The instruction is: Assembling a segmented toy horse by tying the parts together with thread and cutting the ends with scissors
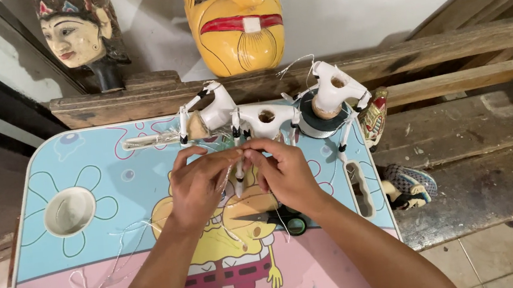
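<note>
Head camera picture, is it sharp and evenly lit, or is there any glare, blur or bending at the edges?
Head view: soft, even light, no harsh glare; both hands and the white puppet piece look sharp; the thin string is faint; the wooden beams bow from wide-angle distortion.

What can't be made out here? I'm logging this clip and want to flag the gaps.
Head view only:
- The small white piece between the left hand and right hand: fingers cover most of it.
- Scissors: the right wrist hides most of them; only dark handles show.
- Clear thread on the table: too thin to trace.
- Carved head and yellow mask: tops cut off by the upper edge.
</note>
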